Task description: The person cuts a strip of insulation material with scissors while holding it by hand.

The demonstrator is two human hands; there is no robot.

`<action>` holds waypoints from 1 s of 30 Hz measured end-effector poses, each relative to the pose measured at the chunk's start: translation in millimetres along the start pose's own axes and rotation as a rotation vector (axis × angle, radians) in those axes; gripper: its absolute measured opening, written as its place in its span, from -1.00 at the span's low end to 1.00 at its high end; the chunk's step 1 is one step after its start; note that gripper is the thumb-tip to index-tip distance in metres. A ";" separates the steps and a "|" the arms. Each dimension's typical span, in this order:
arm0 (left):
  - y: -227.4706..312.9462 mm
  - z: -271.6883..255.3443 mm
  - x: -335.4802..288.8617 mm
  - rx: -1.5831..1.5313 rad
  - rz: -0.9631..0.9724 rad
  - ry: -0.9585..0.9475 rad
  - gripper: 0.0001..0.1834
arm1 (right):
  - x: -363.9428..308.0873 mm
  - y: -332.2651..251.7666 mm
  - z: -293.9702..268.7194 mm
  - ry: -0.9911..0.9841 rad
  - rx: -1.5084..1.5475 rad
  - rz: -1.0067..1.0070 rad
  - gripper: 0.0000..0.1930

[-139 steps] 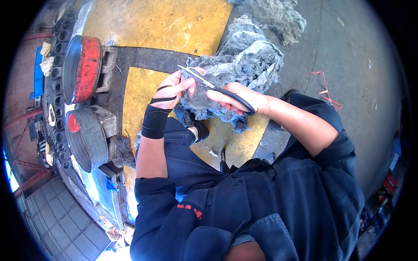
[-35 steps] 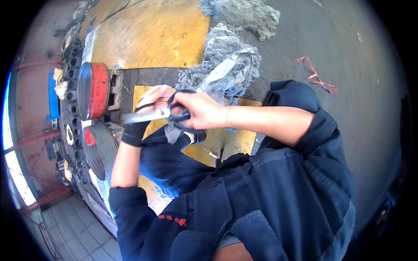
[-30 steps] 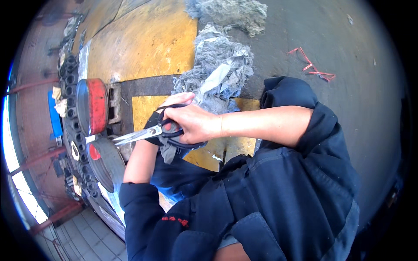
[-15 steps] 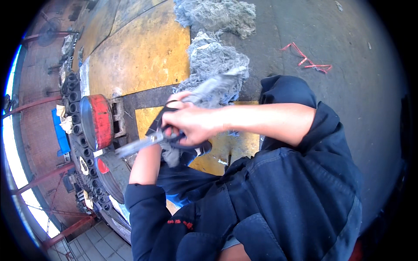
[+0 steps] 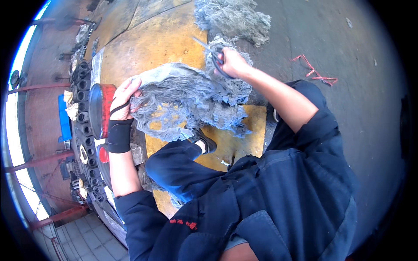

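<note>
My left hand [image 5: 123, 98], with a black wrap on the wrist, is closed on the left end of a grey, frayed clump of cloth [image 5: 174, 93]. The clump stretches rightward from it in loose strands, with a smoother pale strip along its upper edge. Above the clump's right part, my right hand [image 5: 235, 64] grips a pair of scissors [image 5: 215, 58] by the dark handles. Their blades point up and to the left, away from the stretched cloth. Under the right hand lies more grey fibre, and where the two masses join cannot be made out.
Another heap of grey fibre [image 5: 235, 19] lies farther away. Worn yellow boards [image 5: 161, 43] cover part of the dark floor. A thin red strap [image 5: 314, 72] lies at the right. Left stand a red round container [image 5: 104, 108], a blue crate [image 5: 64, 119] and a row of dark ring-shaped parts [image 5: 82, 95].
My hands were close together and blurred; now they are far apart. The left moved left, spreading the cloth, while the right moved up and right, its scissors turning from down-left to up-left.
</note>
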State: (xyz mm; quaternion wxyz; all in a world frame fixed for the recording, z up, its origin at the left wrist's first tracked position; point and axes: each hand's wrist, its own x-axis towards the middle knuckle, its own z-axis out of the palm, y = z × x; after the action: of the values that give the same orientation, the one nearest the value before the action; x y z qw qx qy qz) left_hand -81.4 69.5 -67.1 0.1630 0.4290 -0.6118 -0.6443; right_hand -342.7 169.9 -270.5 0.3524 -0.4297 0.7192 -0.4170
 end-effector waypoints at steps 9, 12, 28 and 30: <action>17.1 0.0 -43.1 0.049 0.054 -0.023 -0.87 | -37.0 -39.3 53.5 0.069 0.015 -0.220 -0.39; 14.9 -8.1 -55.0 0.087 0.077 -0.044 -0.86 | -53.3 -60.5 61.3 0.136 0.052 -0.234 -0.56; -7.2 -64.9 -92.3 0.130 0.187 0.040 -0.84 | -30.6 -5.8 58.8 0.280 0.084 -0.135 -0.73; -18.4 -84.0 -99.7 0.084 0.194 0.104 -0.75 | -31.6 -34.7 39.3 0.143 0.494 -0.072 -0.75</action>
State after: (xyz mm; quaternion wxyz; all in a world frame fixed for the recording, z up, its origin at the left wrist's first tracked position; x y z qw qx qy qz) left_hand 45.3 92.0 -39.2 0.2380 0.4072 -0.6675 -0.5762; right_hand -285.4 177.2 -250.4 0.3796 -0.3255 0.6029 -0.6216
